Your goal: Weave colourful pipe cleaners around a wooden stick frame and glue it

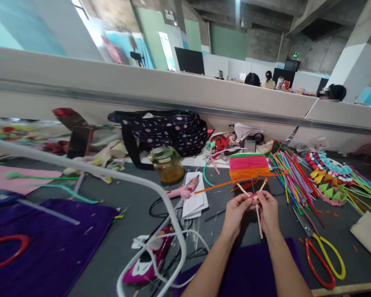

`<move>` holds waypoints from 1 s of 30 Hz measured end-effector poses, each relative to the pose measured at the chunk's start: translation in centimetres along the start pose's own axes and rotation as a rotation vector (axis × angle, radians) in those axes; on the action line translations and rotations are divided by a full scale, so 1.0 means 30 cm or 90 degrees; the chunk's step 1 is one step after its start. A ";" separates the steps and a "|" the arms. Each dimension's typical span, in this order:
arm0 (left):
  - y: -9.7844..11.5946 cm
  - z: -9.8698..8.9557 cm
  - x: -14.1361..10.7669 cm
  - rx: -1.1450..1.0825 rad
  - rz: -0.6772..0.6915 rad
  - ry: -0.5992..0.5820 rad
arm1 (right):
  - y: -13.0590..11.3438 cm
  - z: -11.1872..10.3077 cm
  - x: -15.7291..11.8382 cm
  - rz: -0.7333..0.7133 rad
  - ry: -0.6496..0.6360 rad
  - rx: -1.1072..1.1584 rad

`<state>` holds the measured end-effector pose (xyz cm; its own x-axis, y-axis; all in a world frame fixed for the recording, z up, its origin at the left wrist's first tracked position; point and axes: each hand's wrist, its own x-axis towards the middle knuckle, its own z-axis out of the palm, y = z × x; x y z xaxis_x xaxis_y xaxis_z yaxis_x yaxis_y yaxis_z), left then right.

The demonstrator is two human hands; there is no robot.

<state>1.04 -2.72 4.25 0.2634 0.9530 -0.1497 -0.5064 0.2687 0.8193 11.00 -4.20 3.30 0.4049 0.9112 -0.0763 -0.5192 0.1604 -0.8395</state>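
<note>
My left hand (pixel 236 212) and my right hand (pixel 268 208) are close together over the dark table, fingers pinched on a small pipe-cleaner piece (pixel 259 218). Its pale stem hangs down between them, and pale arms spread upward; a bit of pink shows at my left fingertips. Just beyond the hands lies a woven panel (pixel 249 166) in green, pink and orange. Orange pipe cleaners (pixel 213 187) stick out from its lower edge to both sides. The fingertips hide the middle of the small piece.
Scissors (pixel 322 247) and a pipe-cleaner bundle (pixel 297 175) lie right. A glue gun (pixel 151 258), white cable (pixel 170 206), paper (pixel 195 202) and glass jar (pixel 167 165) are left. A dotted bag (pixel 173 132) stands behind, near the partition (pixel 126 88). Purple cloth (pixel 55 243) covers the left side.
</note>
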 end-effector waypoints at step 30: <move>-0.031 -0.017 0.017 -0.060 0.067 0.004 | 0.015 0.030 -0.020 -0.002 -0.020 -0.003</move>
<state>1.24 -2.40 3.14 0.1989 0.9776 -0.0694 -0.6059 0.1783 0.7753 9.86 -4.33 3.45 0.3825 0.9222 -0.0563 -0.5137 0.1616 -0.8426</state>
